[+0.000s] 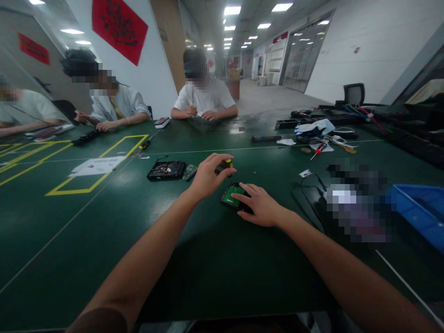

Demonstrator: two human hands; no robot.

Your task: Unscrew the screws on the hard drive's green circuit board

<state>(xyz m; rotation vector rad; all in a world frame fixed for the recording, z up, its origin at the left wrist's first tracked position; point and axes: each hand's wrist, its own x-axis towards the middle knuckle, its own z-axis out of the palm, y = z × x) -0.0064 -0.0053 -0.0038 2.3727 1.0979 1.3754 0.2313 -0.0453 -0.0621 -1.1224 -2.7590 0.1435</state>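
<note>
This looks like an office floor used as an electronics workshop. Rows of ceiling lights (232,10), a glass door (307,53) far right and an office chair (354,95) suggest the office. The workshop shows on the long green table (104,249), marked with yellow lines (71,190): a part with a green circuit board (231,191), an open black case (166,170), a red screwdriver (318,149) right, a blue bin (418,208) near right, and people (208,96) seated along its far side.
</note>
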